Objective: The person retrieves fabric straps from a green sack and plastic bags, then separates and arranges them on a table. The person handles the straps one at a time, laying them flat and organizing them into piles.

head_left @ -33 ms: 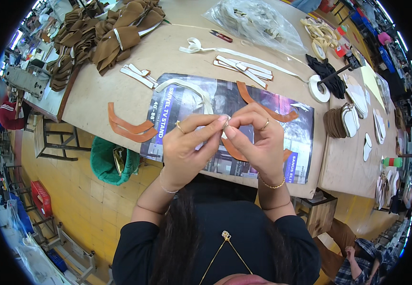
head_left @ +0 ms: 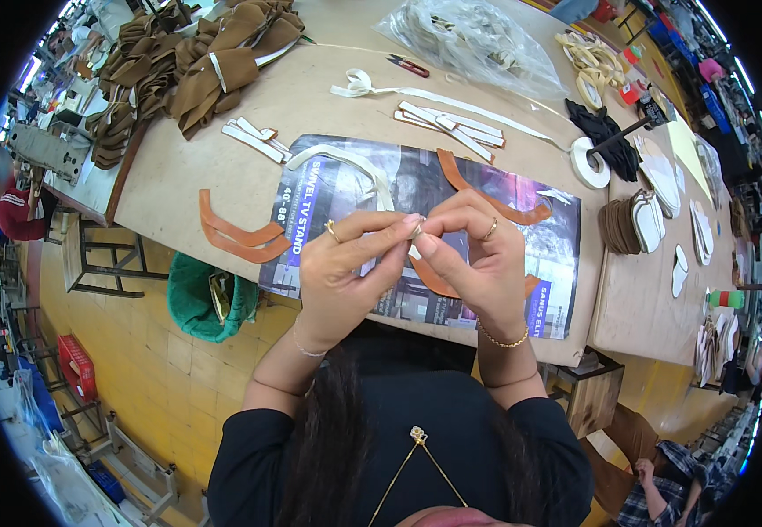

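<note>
My left hand (head_left: pixel 350 272) and my right hand (head_left: pixel 478 255) meet fingertip to fingertip over a dark printed sheet (head_left: pixel 434 167). Both are closed in a pinch around a small pale piece (head_left: pixel 416 230), mostly hidden by the fingers, so its kind does not show. Under my hands lies a curved orange-brown strip (head_left: pixel 435 279), partly covered. Another curved brown strip (head_left: pixel 486 198) rests at the sheet's far side, and bent brown strips (head_left: pixel 236 235) lie at its left edge. A white tape (head_left: pixel 341 155) curves across the sheet just beyond my left hand.
Farther back are bundled white-and-brown strips (head_left: pixel 453 127), small snips (head_left: pixel 409 66), a tape roll (head_left: pixel 590 164) on a stand and a clear plastic bag (head_left: pixel 478 44). Stacked brown pieces (head_left: pixel 223 66) fill the far left. A green-lined bin (head_left: pixel 201 299) stands on the floor. Another person (head_left: pixel 662 483) is at lower right.
</note>
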A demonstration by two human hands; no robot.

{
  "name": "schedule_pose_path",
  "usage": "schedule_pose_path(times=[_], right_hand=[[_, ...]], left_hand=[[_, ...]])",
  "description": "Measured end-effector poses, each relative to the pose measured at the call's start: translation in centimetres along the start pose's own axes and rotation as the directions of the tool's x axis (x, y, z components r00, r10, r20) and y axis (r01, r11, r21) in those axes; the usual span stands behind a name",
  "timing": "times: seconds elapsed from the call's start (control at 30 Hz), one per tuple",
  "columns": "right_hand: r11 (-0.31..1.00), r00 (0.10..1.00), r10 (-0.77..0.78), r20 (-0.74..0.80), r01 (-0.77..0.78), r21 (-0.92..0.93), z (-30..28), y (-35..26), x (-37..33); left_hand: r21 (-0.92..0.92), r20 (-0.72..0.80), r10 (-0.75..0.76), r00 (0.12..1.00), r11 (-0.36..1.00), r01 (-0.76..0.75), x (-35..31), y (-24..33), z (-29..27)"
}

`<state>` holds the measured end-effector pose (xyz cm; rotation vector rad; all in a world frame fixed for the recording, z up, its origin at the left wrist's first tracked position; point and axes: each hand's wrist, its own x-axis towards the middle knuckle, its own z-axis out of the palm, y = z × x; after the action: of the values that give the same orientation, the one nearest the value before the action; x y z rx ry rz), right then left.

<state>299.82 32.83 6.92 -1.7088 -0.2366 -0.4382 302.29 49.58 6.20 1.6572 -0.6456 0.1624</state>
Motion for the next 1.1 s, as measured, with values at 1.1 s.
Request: schedule_pose_path(times=[1.1], right_hand=[[0.993,0.995,-0.081,0.052,0.077,0.086,-6.5,0.5,-2.3]], left_hand=[[-0.871,0.198,-0.683,0.703,0.207,0.447,1.2,-11.1,-2.8]])
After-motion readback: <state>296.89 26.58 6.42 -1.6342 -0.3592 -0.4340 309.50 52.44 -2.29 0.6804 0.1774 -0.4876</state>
